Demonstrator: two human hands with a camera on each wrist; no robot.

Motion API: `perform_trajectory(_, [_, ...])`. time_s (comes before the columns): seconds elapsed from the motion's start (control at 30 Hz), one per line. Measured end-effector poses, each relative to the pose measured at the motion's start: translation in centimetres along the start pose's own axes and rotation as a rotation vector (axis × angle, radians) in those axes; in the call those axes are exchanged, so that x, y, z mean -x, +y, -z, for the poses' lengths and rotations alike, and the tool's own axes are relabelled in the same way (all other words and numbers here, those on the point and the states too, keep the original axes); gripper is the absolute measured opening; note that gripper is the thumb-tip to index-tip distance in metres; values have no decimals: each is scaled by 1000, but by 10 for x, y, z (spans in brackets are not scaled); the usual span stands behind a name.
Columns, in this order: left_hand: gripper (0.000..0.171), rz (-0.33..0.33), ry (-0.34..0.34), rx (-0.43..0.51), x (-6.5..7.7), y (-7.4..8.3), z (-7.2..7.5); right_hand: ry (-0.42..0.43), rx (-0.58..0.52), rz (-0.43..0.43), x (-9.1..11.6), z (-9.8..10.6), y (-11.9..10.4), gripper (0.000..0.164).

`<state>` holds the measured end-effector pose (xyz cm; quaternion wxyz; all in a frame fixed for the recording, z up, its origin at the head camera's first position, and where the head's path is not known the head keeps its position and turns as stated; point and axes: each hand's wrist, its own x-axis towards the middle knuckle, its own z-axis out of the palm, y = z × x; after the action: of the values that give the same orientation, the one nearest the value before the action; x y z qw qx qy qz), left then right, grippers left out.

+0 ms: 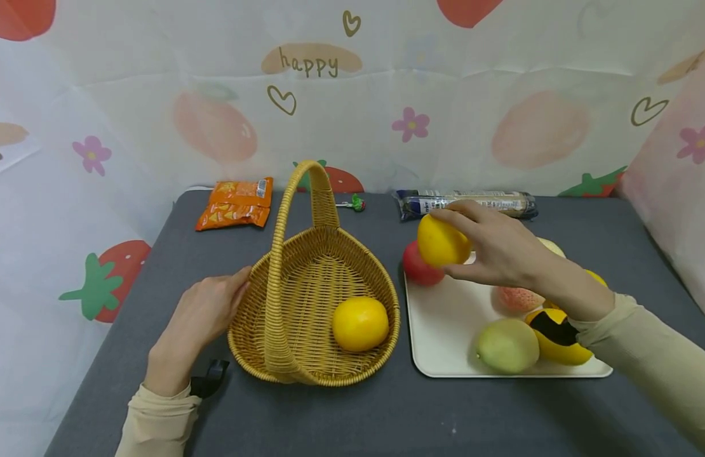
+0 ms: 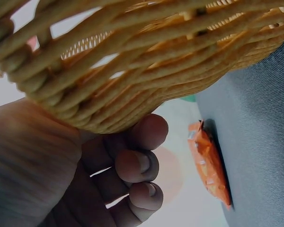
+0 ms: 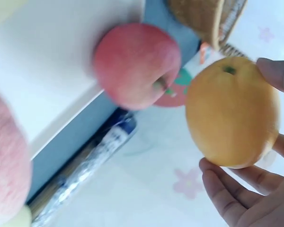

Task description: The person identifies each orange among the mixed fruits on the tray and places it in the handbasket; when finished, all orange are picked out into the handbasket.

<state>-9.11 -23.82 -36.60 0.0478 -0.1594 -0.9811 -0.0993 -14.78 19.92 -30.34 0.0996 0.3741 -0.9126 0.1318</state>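
In the head view, my right hand [image 1: 495, 244] grips an orange [image 1: 442, 241] above the tray's left part, near a red apple [image 1: 421, 266]. The right wrist view shows the orange [image 3: 233, 113] between the thumb and fingers, its green stem spot visible. My left hand [image 1: 209, 311] holds the left rim of a wicker basket [image 1: 249, 336] with a tall arched handle. Seen from the left wrist, the curled fingers [image 2: 137, 165] lie against the woven side; the thumb is hidden. A second orange [image 1: 361, 324] lies inside the basket, on the right.
A white tray [image 1: 444, 336] carries the apple, a peach [image 1: 518, 299], a pale green oval fruit [image 1: 507, 346] and bananas [image 1: 564, 352], partly behind the right arm. Along the back edge lie an orange snack bag [image 1: 238, 203], a lollipop [image 1: 357, 203] and a long plastic-wrapped package [image 1: 501, 202].
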Motion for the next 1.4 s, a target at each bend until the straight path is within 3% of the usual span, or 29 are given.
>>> perform_trajectory(0.53, [28, 10, -22, -1, 0, -1, -1, 3, -32, 236, -18, -15, -69, 75])
perform_trajectory(1.0, [26, -2, -9, -2, 0, -1, -1, -16, 11, 309, -48, -39, -80, 69])
perform_trajectory(1.4, [25, 9, -8, 0, 0, 1, -1, -102, 69, 318, -59, -61, -84, 61])
